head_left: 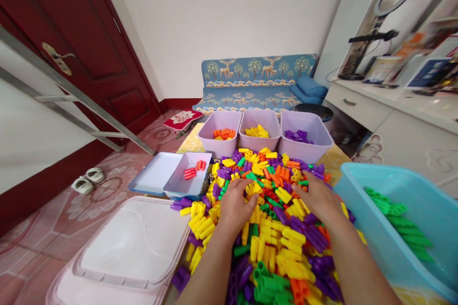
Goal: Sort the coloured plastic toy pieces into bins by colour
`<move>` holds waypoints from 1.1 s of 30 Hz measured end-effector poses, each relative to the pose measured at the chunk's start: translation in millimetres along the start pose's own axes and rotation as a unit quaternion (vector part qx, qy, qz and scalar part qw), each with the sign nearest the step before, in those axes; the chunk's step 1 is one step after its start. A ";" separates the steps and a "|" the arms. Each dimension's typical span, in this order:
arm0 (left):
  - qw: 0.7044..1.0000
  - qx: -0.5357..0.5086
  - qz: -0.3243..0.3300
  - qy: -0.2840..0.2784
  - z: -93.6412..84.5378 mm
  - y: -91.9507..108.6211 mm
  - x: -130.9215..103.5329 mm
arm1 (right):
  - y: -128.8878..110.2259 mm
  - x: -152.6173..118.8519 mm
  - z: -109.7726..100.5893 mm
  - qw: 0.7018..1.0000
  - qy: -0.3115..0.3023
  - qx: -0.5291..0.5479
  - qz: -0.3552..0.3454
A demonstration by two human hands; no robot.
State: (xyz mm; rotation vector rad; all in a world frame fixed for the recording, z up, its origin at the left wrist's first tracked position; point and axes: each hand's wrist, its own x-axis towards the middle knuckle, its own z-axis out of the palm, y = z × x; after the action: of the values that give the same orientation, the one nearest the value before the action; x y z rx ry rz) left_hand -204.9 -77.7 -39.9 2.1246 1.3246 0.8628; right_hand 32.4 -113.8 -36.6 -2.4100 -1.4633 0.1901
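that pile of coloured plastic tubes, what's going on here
A person has both bare hands, left hand and right hand, resting in a mixed heap of short plastic tube pieces. Behind it, three lilac plastic bins hold orange, yellow and purple pieces apart. A light blue plastic tub at right holds green ones; a small tray holds red ones.

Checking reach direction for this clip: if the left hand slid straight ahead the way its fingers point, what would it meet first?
More of the mixed pile of plastic tubes that the left hand rests on; beyond it, probably the middle lilac bin.
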 end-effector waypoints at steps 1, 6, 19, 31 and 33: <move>1.000 0.001 0.001 0.000 0.2 0.2 -0.1 | -7.8 -3.1 0.7 1.000 -0.006 -0.001 -0.014; 1.000 0.005 0.003 0.006 1.1 0.7 -1.5 | -55.8 -20.6 15.5 0.977 -0.027 0.140 -0.159; 0.999 -0.040 0.020 0.023 4.1 -6.1 -0.1 | -78.3 -37.6 26.3 0.875 -0.135 0.419 -0.202; 0.992 0.045 0.010 -0.119 -21.6 29.9 -5.8 | -87.2 -34.3 -7.0 0.920 -0.164 0.259 -0.245; 0.986 0.058 0.007 -0.157 -32.7 35.3 -6.8 | -91.9 -29.5 -18.5 0.926 -0.182 0.194 -0.269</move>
State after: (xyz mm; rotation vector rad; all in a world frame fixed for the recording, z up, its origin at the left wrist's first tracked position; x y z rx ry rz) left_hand -209.8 -95.9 4.8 2.2480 1.2215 0.4389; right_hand -53.7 -104.2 9.9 -1.6454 -1.9663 0.7469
